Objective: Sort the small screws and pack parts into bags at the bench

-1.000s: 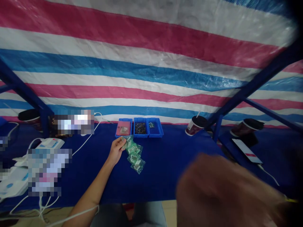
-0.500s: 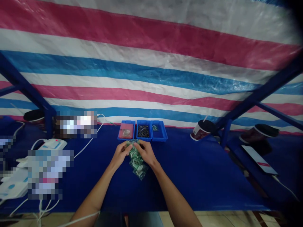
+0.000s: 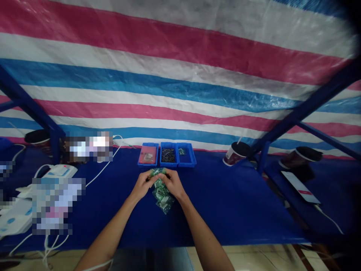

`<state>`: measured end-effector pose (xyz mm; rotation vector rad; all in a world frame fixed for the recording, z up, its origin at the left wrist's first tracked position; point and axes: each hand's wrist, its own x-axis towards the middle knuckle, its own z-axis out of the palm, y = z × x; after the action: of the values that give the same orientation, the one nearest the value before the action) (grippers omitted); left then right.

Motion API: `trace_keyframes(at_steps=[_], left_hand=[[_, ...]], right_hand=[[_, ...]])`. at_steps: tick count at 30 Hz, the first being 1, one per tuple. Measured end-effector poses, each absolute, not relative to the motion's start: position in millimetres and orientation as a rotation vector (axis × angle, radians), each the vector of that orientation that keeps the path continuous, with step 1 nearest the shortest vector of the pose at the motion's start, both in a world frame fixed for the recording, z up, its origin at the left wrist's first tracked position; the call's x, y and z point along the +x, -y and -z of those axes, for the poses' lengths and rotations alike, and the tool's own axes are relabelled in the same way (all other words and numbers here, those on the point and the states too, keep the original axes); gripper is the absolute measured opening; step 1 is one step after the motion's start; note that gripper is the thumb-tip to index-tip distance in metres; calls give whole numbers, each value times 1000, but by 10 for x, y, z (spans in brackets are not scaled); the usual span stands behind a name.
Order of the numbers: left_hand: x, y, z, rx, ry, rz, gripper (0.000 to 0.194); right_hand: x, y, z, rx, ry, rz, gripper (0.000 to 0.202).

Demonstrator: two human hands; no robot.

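Clear plastic packets with green markings and small metal parts (image 3: 163, 195) hang at the lower centre of the frame, pinched at their top between the left hand (image 3: 143, 183) and the right hand (image 3: 172, 183), over a blue-covered bench (image 3: 231, 210). Just above sit three blue plastic trays (image 3: 168, 164), the middle one holding dark metal pieces (image 3: 168, 154).

- Blue table (image 3: 225, 210), across the lower frame
- Pink-filled tray (image 3: 147, 165), tray of dark metal pieces (image 3: 169, 164) and tray with a small packet (image 3: 187, 164), side by side at centre
- Lidded cup (image 3: 234, 155), right of centre
- White power strip (image 3: 17, 218), lower left
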<state>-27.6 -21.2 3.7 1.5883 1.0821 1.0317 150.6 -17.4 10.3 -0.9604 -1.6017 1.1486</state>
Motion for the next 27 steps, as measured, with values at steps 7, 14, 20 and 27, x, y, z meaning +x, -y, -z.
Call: trace_keyframes(at_steps=[7, 14, 20, 27], left_hand=[[-309, 198, 61, 1567, -1130, -1019, 50], [-299, 210, 16, 1540, -1041, -1018, 47], [-290, 205, -18, 1537, -1088, -1058, 44], [-296, 199, -20, 1565, -1101, -1047, 47]], right_hand=[[1488, 190, -117, -910, 1574, -1305, 43], [1521, 197, -171, -917, 1673, -1214, 40], [1541, 194, -128, -937, 1637, -1291, 41], [1478, 248, -162, -1031, 1686, -1162, 42]])
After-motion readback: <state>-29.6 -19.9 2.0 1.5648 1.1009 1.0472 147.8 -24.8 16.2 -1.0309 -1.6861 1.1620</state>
